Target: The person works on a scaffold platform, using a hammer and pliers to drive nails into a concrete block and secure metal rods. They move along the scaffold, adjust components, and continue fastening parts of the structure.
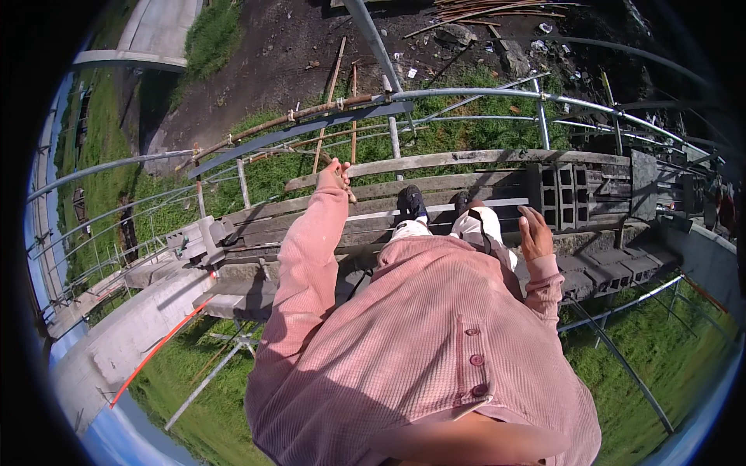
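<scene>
My left hand (336, 177) is stretched out to the left above the scaffold planks (435, 185), its fingers curled closed. A brownish, stick-like piece shows at its lower edge; its kind is too small to tell. Beside my right hip hangs my right hand (535, 233), fingers extended and nothing in them. A stack of grey hollow concrete blocks (561, 196) stands on the planks just past it. Across the boards near my shoes (413, 202) lies a long pale strip (497, 203).
More grey blocks (200, 239) sit at the left end of the walkway. A row of blocks (622, 268) tops the wall at right. Metal scaffold pipes (482, 92) curve along the far side, with grass and dark soil below. A concrete beam (148, 318) lies at left.
</scene>
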Demonstrator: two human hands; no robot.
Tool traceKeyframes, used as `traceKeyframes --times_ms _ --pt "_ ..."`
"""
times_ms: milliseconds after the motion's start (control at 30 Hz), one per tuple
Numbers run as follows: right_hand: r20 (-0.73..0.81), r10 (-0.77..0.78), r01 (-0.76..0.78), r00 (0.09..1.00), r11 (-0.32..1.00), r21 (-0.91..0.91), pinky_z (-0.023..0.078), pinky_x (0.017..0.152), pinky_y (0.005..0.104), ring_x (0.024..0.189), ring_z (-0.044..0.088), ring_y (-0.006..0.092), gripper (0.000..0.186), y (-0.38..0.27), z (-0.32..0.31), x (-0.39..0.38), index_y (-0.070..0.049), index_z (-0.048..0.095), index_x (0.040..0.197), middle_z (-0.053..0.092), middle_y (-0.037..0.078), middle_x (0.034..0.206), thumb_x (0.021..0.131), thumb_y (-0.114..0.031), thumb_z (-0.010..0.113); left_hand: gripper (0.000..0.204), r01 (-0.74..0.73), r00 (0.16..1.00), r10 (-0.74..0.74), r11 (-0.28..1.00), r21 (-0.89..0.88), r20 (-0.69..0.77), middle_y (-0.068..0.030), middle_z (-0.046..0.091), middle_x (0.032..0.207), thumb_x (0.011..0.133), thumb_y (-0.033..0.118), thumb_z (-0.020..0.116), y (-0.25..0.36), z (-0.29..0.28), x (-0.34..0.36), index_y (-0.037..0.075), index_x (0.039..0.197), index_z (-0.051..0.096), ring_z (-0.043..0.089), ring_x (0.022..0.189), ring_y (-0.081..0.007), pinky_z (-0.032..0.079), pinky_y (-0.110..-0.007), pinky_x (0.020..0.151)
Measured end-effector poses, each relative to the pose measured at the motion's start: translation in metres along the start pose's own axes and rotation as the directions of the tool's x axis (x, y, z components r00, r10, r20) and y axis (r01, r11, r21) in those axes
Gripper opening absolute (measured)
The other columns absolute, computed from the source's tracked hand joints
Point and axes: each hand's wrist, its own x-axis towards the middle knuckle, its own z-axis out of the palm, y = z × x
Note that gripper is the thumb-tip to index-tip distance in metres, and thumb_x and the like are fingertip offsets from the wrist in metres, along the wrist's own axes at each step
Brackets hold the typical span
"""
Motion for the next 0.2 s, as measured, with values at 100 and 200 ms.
traceKeyframes --times_ms 100,200 --pt "-0.055 0.043 -0.044 0.998 0.999 -0.012 0.049 0.101 0.0416 0.119 0.061 0.0394 0.042 0.018 0.005 -0.013 -0.006 0.064 0.130 0.064 0.019 0.130 0.105 -0.036 0.049 0.022 0.039 0.997 -0.044 0.996 0.076 0.068 -0.0035 0.057 0.067 0.098 0.027 0.065 0.061 0.058 0.011 0.010 0.085 0.062 0.049 0.056 -0.0175 0.043 -0.036 0.054" --pt "0.012 0.093 -0.094 0.996 0.985 0.146 0.048 0.101 0.0408 0.118 0.062 0.0396 0.041 0.045 0.019 -0.017 -0.005 0.065 0.128 0.065 0.021 0.127 0.104 -0.035 0.049 0.018 -0.162 0.979 0.149 0.984 0.079 0.140 -0.0024 0.052 0.067 0.096 0.025 0.067 0.131 0.136 0.012 0.007 0.095 0.067 0.049 0.058 -0.0176 0.043 -0.036 0.055"
